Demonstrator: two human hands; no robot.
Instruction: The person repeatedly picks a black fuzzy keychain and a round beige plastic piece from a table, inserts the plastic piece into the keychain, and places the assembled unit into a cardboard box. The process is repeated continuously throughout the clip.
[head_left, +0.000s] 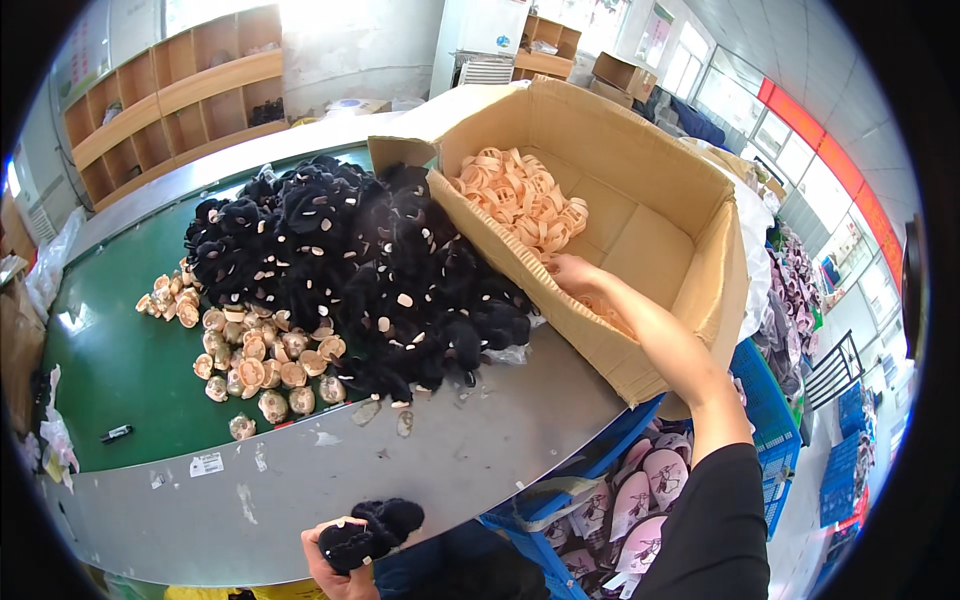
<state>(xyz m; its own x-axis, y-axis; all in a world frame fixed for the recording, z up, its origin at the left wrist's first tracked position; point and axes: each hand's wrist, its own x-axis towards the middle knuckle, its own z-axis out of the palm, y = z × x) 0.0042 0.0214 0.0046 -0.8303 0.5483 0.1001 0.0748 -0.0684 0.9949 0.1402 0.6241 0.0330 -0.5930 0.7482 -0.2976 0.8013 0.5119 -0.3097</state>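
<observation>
My left hand [330, 565], at the near edge of the table, is closed round a fuzzy black piece [368, 532] that looks like plush. My right hand [574, 273] reaches over the near wall of a big cardboard box [640, 215]. Its curled fingers are down at peach-coloured, loop-shaped plastic bands [525, 198]; the fingertips are partly hidden, so what they grip does not show. Left of the box lies a large heap of similar black fuzzy pieces [330, 235] with small pale parts showing. Hollow, peach-coloured rounded shells [262, 365] sit beside that heap.
A black marker-like object [116, 434] lies on the green table surface [100, 370]. Below the box, blue crates [765, 430] hold pink printed slipper-like pieces [630, 505]. Wooden cubby shelves [170, 95] stand along the back wall.
</observation>
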